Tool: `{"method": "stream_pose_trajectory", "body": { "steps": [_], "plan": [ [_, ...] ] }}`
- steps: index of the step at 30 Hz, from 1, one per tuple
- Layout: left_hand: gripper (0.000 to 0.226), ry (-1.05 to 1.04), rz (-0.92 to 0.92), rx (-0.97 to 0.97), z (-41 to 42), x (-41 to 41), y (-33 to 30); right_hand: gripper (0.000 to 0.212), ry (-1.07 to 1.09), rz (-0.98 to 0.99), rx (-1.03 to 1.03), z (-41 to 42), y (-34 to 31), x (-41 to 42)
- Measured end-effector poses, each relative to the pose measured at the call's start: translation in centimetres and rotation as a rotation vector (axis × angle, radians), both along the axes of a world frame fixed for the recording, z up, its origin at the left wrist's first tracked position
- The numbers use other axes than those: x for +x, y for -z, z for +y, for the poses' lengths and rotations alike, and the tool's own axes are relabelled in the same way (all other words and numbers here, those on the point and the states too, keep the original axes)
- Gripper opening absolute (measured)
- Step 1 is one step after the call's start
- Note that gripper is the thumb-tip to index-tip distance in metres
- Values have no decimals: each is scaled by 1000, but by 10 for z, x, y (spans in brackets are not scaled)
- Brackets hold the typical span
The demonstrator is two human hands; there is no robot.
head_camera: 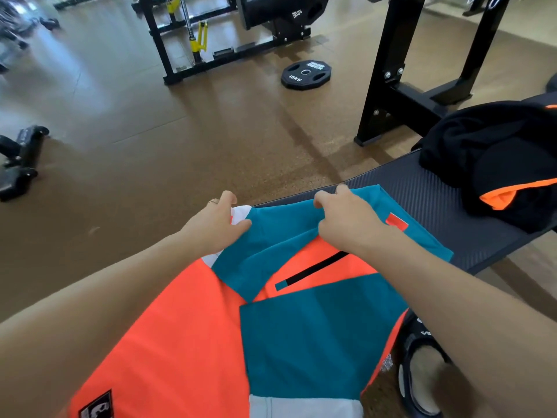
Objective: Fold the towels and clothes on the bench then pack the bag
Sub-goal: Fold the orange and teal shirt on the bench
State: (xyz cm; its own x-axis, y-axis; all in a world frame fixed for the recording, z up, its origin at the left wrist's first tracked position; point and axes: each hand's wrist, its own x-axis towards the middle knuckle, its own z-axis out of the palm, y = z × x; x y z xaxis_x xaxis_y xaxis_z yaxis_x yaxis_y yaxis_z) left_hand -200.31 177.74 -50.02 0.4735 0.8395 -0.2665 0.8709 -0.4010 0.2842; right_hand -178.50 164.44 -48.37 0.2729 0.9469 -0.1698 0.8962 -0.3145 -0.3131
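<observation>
Two hands of mine are at work over a black bench (428, 191) with a finely ribbed top, standing on a brown speckled gym floor (150, 140) that shines where daylight falls at the upper left. My left hand (218, 226) is closed on the far left edge of an orange, teal and white garment (301, 321), pinching the cloth where a white patch shows; my right hand (346, 224) is closed on the teal top edge just beside it, and a fold of teal sags between the two. This garment lies across the near end of the bench and runs toward me; it has one black zip on an orange panel, a small orange tag near my right wrist, and a black patch at its lower left corner whose print I cannot read. One black piece of clothing with orange trim (494, 164) sits bunched farther right on the bench, apart from the first. One black weight plate (306, 74) lies flat on the floor, marked "10KG". Black frames of gym machines (401, 70) stand behind it, one with yellow parts (199, 40). One black shoe (419, 366) shows at the lower right, below my forearm.
</observation>
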Motion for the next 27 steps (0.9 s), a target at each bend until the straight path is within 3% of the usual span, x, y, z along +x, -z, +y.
{"method": "stream_pose_trajectory", "body": {
  "steps": [3,6,8,11,14,16,19,22,24,27],
  "plan": [
    [50,-108,-10,-38,12,17,5,42,10,139,-126,-2,2,-3],
    [21,-139,-52,-54,21,32,7,34,16,129,-139,1,6,-5],
    [6,-228,-188,-77,24,37,6,14,28,96,-113,5,10,-6],
    [12,-459,-506,-170,27,34,2,24,76,100,-68,8,10,-3],
    [13,-612,-717,-308,32,26,2,13,117,125,4,10,6,2],
    [7,-578,-676,-325,31,25,3,8,112,142,-16,10,7,5],
    [36,-509,-477,-271,27,26,10,14,77,125,-47,9,7,5],
    [55,-537,-570,-380,25,29,4,28,84,119,-38,9,6,4],
    [52,-507,-594,-418,23,30,-1,36,104,128,-32,10,6,4],
    [35,-395,-562,-321,22,28,-2,38,153,164,-11,12,6,7]
  ]
}}
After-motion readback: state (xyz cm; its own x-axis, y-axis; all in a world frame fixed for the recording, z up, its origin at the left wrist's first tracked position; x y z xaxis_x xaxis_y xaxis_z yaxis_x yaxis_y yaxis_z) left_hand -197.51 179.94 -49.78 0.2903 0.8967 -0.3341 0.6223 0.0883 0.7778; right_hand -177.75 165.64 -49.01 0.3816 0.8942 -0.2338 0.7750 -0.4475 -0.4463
